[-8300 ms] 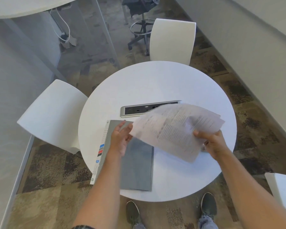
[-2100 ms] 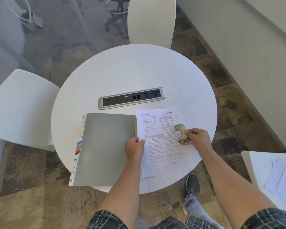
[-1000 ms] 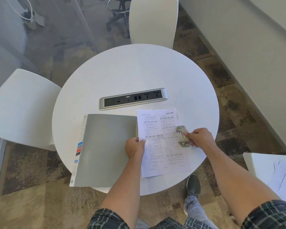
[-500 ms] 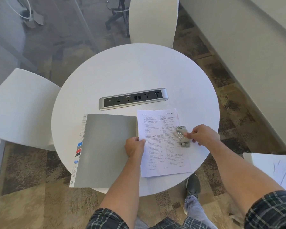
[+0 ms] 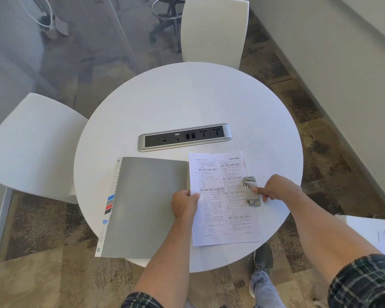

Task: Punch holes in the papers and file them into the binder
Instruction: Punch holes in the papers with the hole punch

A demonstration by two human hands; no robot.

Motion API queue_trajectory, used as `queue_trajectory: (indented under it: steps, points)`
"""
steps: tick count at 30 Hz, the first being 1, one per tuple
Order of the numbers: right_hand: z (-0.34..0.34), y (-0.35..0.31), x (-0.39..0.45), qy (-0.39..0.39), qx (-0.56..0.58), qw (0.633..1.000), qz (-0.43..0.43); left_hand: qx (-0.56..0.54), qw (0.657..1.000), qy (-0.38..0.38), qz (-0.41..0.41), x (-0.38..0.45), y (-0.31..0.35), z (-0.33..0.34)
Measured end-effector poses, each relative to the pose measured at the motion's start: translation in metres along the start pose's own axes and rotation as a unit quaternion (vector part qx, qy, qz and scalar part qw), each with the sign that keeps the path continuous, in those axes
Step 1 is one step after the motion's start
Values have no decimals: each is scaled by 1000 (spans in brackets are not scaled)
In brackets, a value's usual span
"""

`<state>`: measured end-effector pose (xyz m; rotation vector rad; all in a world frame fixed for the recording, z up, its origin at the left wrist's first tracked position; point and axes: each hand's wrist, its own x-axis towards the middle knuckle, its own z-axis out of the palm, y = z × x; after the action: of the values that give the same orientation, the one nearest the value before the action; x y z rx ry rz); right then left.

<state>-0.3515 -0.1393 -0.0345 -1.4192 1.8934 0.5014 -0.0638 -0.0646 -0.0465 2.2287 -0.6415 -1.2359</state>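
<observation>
A printed stack of papers (image 5: 222, 196) lies flat on the round white table (image 5: 187, 101), just right of the closed grey binder (image 5: 147, 205). A small metal hole punch (image 5: 251, 191) sits over the papers' right edge, about halfway down. My right hand (image 5: 276, 188) grips the punch from the right, thumb on its top. My left hand (image 5: 185, 204) pinches the papers' left edge where it meets the binder's right edge.
A silver power socket strip (image 5: 185, 136) is set into the table just beyond the papers. White chairs stand at the far side (image 5: 213, 30) and at the left (image 5: 31, 143). A white surface with loose sheets (image 5: 376, 232) is at the right. My shoe (image 5: 262, 256) shows under the table's near edge.
Eight seconds ago both hands held the papers in the air; they now lie flat with the punch on their right edge. Over the last second only my right hand shifted slightly on the punch.
</observation>
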Motion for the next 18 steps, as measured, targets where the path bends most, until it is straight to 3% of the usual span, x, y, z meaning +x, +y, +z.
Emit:
queue_trajectory:
  steps: [4,9,14,18]
  points:
    - [3,7,-5,60,45,997,2,5,1000,-3,1,0,1,0]
    - [14,13,-15,75,216,973,-41,11,1000,-8,11,-3,0,-3]
    - [32,13,-22,119,265,957,-22,2,1000,-9,19,-4,0,-4]
    - [21,14,-24,136,216,967,0,-12,1000,-15,16,-5,-3,-6]
